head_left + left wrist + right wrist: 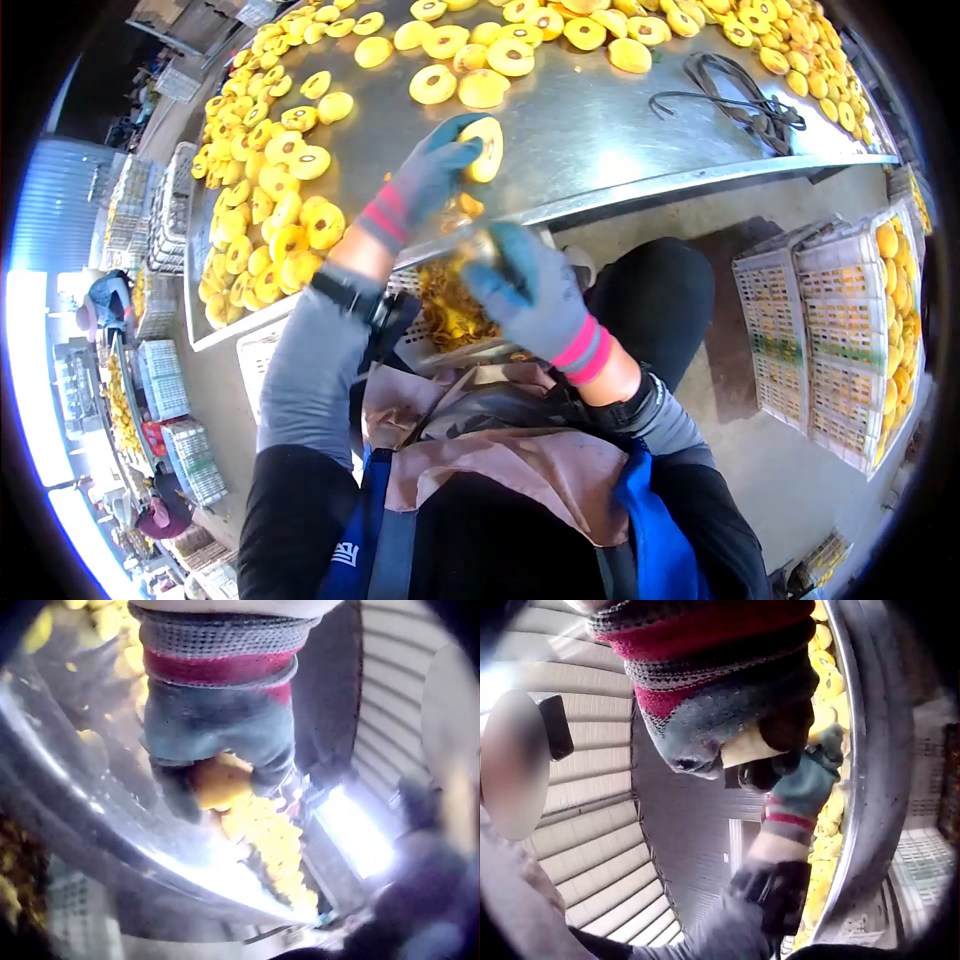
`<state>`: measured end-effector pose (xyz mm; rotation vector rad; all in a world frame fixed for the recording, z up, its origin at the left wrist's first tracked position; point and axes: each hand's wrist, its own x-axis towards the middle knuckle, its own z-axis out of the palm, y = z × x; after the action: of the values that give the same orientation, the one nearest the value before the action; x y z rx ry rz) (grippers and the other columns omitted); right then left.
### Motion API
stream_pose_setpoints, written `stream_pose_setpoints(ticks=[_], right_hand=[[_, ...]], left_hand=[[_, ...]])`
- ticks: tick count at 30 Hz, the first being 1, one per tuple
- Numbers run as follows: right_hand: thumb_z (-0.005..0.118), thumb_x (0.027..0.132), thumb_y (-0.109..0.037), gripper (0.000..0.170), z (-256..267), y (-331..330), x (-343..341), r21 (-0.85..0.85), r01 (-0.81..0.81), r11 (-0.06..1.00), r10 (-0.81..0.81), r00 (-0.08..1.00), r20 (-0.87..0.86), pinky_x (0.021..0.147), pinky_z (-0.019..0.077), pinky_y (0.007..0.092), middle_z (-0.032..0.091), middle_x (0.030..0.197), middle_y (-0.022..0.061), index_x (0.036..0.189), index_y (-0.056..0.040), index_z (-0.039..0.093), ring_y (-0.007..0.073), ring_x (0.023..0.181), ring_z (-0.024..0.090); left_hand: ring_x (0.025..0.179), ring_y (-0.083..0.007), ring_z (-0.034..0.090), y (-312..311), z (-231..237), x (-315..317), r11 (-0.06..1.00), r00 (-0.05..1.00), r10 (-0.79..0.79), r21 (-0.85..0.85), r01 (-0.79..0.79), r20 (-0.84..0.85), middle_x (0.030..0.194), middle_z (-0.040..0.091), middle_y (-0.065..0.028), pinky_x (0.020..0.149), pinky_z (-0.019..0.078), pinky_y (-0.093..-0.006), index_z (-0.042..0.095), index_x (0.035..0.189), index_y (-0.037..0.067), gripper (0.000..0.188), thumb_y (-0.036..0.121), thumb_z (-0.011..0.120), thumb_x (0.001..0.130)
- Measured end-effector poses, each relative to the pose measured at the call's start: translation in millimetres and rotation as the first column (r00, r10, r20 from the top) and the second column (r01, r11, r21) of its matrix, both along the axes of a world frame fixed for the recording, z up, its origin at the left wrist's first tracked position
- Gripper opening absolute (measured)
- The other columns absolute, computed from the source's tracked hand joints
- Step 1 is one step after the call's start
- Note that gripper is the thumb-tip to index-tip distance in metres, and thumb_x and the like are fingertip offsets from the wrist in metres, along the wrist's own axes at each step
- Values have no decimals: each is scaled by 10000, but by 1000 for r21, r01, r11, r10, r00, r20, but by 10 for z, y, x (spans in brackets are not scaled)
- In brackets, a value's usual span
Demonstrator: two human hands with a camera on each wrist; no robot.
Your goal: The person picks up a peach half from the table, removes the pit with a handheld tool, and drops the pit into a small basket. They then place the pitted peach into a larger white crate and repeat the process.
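Observation:
My left hand [435,170], in a grey-blue glove with pink bands, grips a halved yellow peach [487,150] over the table's near edge, its cut face showing. The same peach [223,780] appears between thumb and fingers in the left wrist view. Lower and to the right, my gloved right hand [535,290] curls around a tool with a pale handle [746,750]; its working end is blurred. A small orange-yellow piece [470,205] shows between the hands. Below them a crate [484,352] contains yellow-brown scraps [450,305].
Many peach halves [285,240] cover the left and far parts of the metal table [590,130]. A dark cord [735,95] lies toward its right end. White crates [805,345] of fruit stand on the floor at right. My knee [655,300] is below the edge.

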<state>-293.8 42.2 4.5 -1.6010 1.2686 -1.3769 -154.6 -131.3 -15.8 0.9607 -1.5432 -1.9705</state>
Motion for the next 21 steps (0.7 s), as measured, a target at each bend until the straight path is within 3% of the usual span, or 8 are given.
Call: stream_pose_setpoints(ticks=[1, 4, 5, 6, 10, 13, 16, 21], right_hand=[[665, 872, -213, 311, 45, -34, -15, -30, 28, 999, -27, 999, 18, 678, 509, 432, 643, 901, 218, 1112, -27, 598, 414, 823, 643], [671, 879, -207, 309, -42, -111, 106, 136, -52, 989, 32, 989, 146, 673, 513, 419, 644, 924, 210, 1121, -32, 594, 401, 820, 648], [674, 880, -203, 310, -70, -137, 157, 151, -64, 986, 40, 987, 155, 672, 515, 414, 644, 932, 207, 1126, -33, 592, 396, 818, 650], [677, 878, -199, 312, -93, -141, 210, 94, -42, 995, 30, 992, 125, 673, 517, 413, 646, 936, 202, 1127, -33, 590, 392, 816, 651], [700, 855, -184, 353, -88, -138, 306, -91, 36, 995, -39, 999, -29, 683, 528, 413, 657, 945, 192, 1147, -29, 576, 381, 815, 659], [709, 841, -189, 374, -92, -122, 338, -117, 60, 991, -71, 994, -86, 677, 530, 418, 660, 939, 192, 1149, -30, 570, 384, 810, 661], [709, 835, -192, 386, -89, -121, 349, -159, 69, 985, -92, 985, -144, 668, 531, 423, 661, 920, 194, 1155, -34, 561, 389, 803, 661], [695, 839, -183, 377, -60, -127, 376, -136, 61, 989, -80, 987, -138, 648, 529, 425, 658, 866, 191, 1158, -41, 553, 389, 774, 659]], left_hand=[[1184, -293, 566, 134, 91, 154, 990, 950, 82, 138, -42, -301, 1332, 530, -171, 1017, 468, -441, 412, 1417, 47, 569, 284, 570, 924], [1202, -279, 563, 595, 270, 421, 880, 735, 352, 472, -49, -579, 1305, 551, -199, 1037, 458, -426, 418, 1381, -19, 539, 162, 598, 905], [1194, -271, 568, 691, 222, 497, 941, 974, 68, -310, -134, -215, 1303, 555, -189, 1023, 468, -403, 422, 1366, -24, 558, 81, 637, 862], [1186, -264, 574, 785, 172, 573, 478, 916, 341, -878, 23, 210, 1301, 559, -179, 1009, 478, -380, 426, 1352, -30, 590, 0, 677, 819], [1152, -228, 578, 1072, 106, 565, 597, 903, 419, -721, -352, -93, 1253, 575, -147, 975, 484, -344, 450, 1328, -9, 549, -33, 657, 820], [1130, -217, 567, 1146, 242, 502, 668, 912, 387, -641, -378, -135, 1243, 558, -120, 966, 476, -332, 454, 1331, 13, 460, 73, 594, 897], [1154, -202, 532, 1198, 376, 432, 868, 811, 415, -88, -489, -412, 1271, 527, -105, 990, 448, -333, 458, 1329, 24, 400, 192, 500, 968], [1173, -190, 495, 1236, 200, 396, 734, 824, 435, -387, -558, -364, 1303, 496, -109, 1029, 390, -329, 445, 1340, 7, 407, 244, 440, 1009]])
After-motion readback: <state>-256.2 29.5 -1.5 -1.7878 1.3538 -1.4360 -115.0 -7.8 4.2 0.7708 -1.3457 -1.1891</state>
